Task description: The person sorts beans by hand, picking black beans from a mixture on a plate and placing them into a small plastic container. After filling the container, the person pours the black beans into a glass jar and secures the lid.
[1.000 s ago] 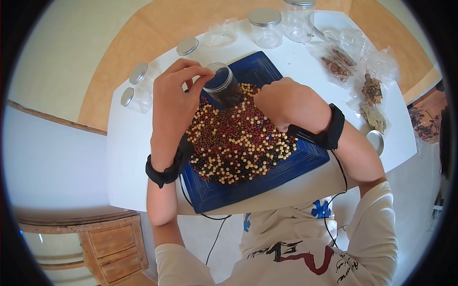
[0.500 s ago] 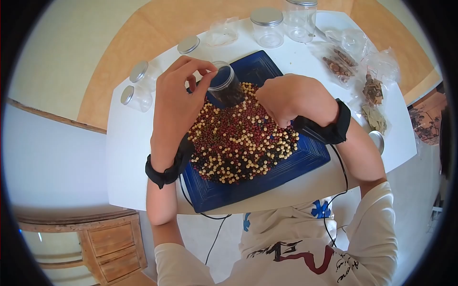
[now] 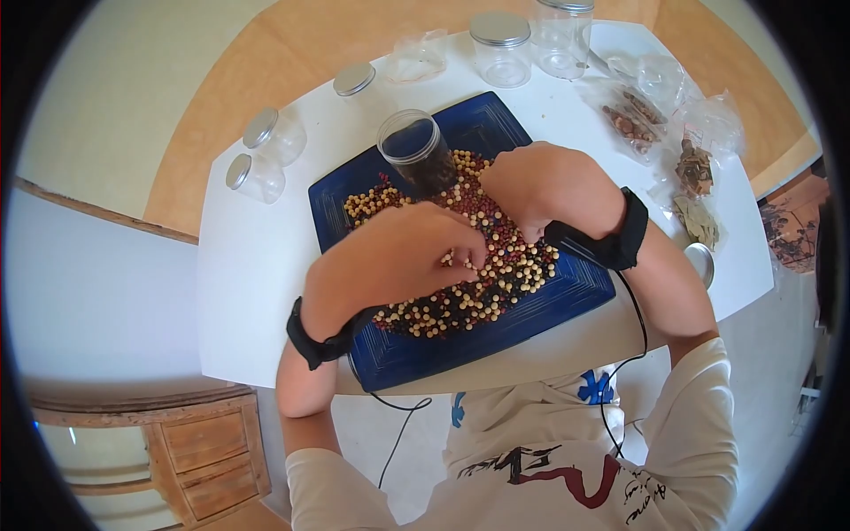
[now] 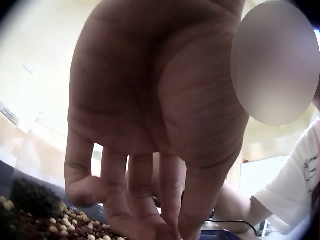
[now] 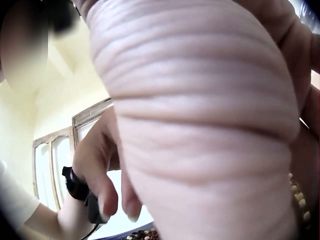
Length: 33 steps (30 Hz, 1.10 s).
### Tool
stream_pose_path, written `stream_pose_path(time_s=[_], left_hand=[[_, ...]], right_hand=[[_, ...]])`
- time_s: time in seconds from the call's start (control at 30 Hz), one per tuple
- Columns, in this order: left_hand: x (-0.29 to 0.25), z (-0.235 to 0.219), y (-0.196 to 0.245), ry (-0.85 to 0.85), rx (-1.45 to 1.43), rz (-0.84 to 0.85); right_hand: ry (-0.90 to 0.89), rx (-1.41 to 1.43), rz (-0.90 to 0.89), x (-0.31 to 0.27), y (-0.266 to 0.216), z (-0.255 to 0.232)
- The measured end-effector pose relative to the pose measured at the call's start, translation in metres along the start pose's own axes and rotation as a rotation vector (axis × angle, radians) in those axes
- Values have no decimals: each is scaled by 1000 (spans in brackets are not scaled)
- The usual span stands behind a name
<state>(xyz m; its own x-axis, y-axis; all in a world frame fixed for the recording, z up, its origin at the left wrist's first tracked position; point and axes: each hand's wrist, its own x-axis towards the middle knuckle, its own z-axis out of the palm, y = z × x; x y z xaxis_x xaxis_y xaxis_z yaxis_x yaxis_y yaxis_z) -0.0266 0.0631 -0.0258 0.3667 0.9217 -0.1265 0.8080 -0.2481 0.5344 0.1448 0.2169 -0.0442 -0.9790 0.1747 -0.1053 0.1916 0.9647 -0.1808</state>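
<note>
On the blue tray (image 3: 390,358) lies a spread of mixed dried beans (image 3: 425,314), cream, dark red, green and black. A clear open jar (image 3: 416,150) stands among them, with dark beans (image 4: 35,195) in its bottom. Just over the near left part of the beans, my left hand (image 3: 398,248) reaches down, fingers loosely bent and thumb tip close to the forefinger. My right hand (image 3: 553,190) is bent at the wrist over the right side of the beans. Its fingertips are hidden beneath it, and I cannot tell what they hold.
Lidded clear jars (image 3: 502,62) stand at the back, and smaller ones (image 3: 257,177) lie at the left. Plastic bags of dried spices (image 3: 695,168) lie along the right, near a loose lid (image 3: 699,264). A cable (image 3: 633,327) hangs from the right wristband.
My left hand has left the jar's rim and come down and right over the beans. The right hand stays nearly where it was. The jar still stands on the tray.
</note>
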Motion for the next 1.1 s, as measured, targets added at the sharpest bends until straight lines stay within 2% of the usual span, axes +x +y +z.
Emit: stream_pose_path(time_s=[0.03, 0.1, 0.13, 0.2, 0.23, 0.3, 0.33, 0.43, 0.73, 0.97, 1.1], left_hand=[[1, 5, -3, -67, -9, 8], [3, 9, -1, -113, -31, -6], [5, 11, 1, -134, -25, -31], [7, 16, 1, -153, -22, -57], [8, 22, -4, -117, 7, -7], [8, 24, -6, -78, 37, 43], [8, 23, -4, -88, 22, 18], [10, 23, -2, -105, 12, -4], [11, 23, -7, -99, 29, -7], [11, 22, -6, -105, 41, -45], [12, 24, -12, -76, 33, -7]], right_hand=[[-1, -1, -2, 5, 2, -4], [-298, 167, 58, 19, 6, -17], [-301, 167, 54, 19, 2, -26], [-53, 259, -77, 16, -3, -46], [-54, 259, -80, 20, -1, -41], [549, 424, -245, 31, 5, -26], [582, 380, -175, 33, 0, -28], [657, 320, -113, 39, -8, -26], [768, 218, -46, 61, -2, 3], [759, 228, -42, 60, -4, 0], [726, 285, -45, 51, -4, -13]])
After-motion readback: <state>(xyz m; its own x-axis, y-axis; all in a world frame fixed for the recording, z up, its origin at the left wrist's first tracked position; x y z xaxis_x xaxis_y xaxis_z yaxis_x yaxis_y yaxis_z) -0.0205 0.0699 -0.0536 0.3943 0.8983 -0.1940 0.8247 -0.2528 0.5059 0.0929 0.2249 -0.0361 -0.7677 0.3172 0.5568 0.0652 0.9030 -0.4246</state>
